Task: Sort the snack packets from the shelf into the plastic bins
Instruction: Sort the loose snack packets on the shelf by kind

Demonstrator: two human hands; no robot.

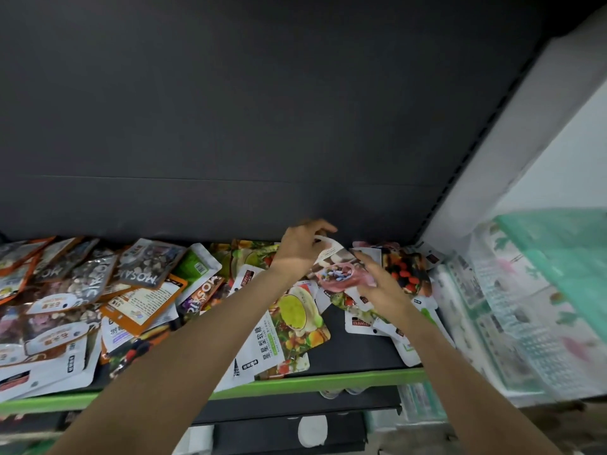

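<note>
Several snack packets lie scattered on a dark shelf (pixel 354 353) with a green front edge. My left hand (pixel 300 246) grips the top of a white and pink packet (pixel 336 269) at the back of the shelf. My right hand (pixel 382 284) holds the same packet from its right side, fingers over its lower edge. Brown "MOSAIC" packets (pixel 144 267) pile up on the left. Packets with fruit pictures (pixel 295 320) lie under my arms. A berry-printed packet (pixel 405 267) sits just right of my hands.
A dark back panel (pixel 262 110) rises behind the shelf. Translucent plastic bins (pixel 512 310) with packets inside stand at the right, one with a green tint (pixel 565 254). Lower shelves (pixel 295 431) show below the green edge.
</note>
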